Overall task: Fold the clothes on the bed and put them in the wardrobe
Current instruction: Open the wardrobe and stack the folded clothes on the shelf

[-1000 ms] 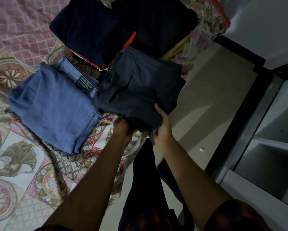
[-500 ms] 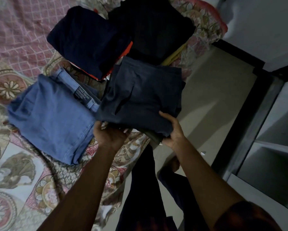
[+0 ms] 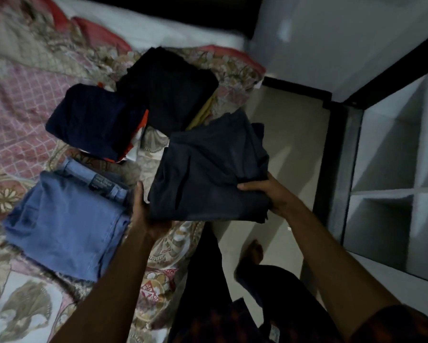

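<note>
Dark-grey folded garment [image 3: 208,174] gripped at its edges by left hand [image 3: 146,214] and right hand [image 3: 272,194], over the bed edge. Folding looks finished: blue folded jeans [image 3: 66,219] left of the hands, navy folded stack [image 3: 91,120] and black folded stack [image 3: 168,90] beyond them, on patterned bed [image 3: 22,144]. Stowing mostly remains; white wardrobe shelves [image 3: 386,191] right of the hands.

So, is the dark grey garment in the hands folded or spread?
Folded. The dark grey garment is a compact, layered bundle; the left hand supports one edge, the right hand grips the other.

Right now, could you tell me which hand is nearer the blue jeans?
Left. The left hand holds the grey garment just beside the blue jeans; the right hand grips its far edge.
</note>
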Demonstrator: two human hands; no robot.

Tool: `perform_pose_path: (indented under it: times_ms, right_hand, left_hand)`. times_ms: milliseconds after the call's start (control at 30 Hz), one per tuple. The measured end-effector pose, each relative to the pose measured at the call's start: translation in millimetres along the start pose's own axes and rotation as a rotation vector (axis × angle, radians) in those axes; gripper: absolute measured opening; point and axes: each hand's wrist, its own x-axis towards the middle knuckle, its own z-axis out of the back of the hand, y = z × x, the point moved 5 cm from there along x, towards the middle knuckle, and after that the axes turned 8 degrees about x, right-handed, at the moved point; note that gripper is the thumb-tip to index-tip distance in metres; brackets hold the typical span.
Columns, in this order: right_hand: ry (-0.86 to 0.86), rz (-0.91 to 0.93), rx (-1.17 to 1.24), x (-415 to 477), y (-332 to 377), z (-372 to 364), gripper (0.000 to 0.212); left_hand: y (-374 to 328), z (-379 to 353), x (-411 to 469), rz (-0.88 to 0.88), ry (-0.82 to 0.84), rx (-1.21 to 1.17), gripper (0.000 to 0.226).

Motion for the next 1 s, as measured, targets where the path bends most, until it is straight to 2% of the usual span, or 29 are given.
perform_pose_path:
  times_ms: [133,233,333,400,533,667,767,900,1000]
  right_hand:
    - [-0.044,0.058,-0.073,-62.8,37.0,42.3,0.075]
    - [-0.119,0.16,-0.108,-105.0,64.0,77.4,0.077]
    - [-0.243,0.299,-0.082,-160.5,113.9,115.1,0.066]
    - [-0.308,0.411,-0.031,-195.5,153.9,140.3,0.063]
    - [-0.412,0.688,0.058,-270.9,247.3,179.7,0.076]
    - [-0.481,0.897,0.104,-345.4,341.6,207.4,0.059]
    - [-0.548,1.053,0.166,-396.9,398.4,238.1,0.053]
    - [-0.642,1.255,0.21,-455.4,465.4,280.0,0.054]
    - [-0.745,1.355,0.288,-488.6,508.9,324.1,0.055]
  left_hand:
    - [-1.4,-64.7,-16.4,-0.052,0.019,0.352,0.029]
    - [5.9,-132.9,-28.9,-0.087,0.149,0.528,0.061]
    - [11.3,-226.8,-50.3,-0.201,0.268,0.669,0.037]
    - [4.0,-295.2,-67.3,-0.281,0.349,0.696,0.03]
    - [-26.4,-438.9,-120.7,-0.51,0.555,0.711,0.071]
    - [-44.6,-568.9,-175.7,-0.579,0.75,0.73,0.085]
    - [-48.6,-671.4,-213.9,-0.623,0.931,0.763,0.074]
    - [-42.1,-806.7,-251.6,-0.626,1.132,0.808,0.045]
    - [-26.1,-910.3,-268.1,-0.589,1.324,0.846,0.045]
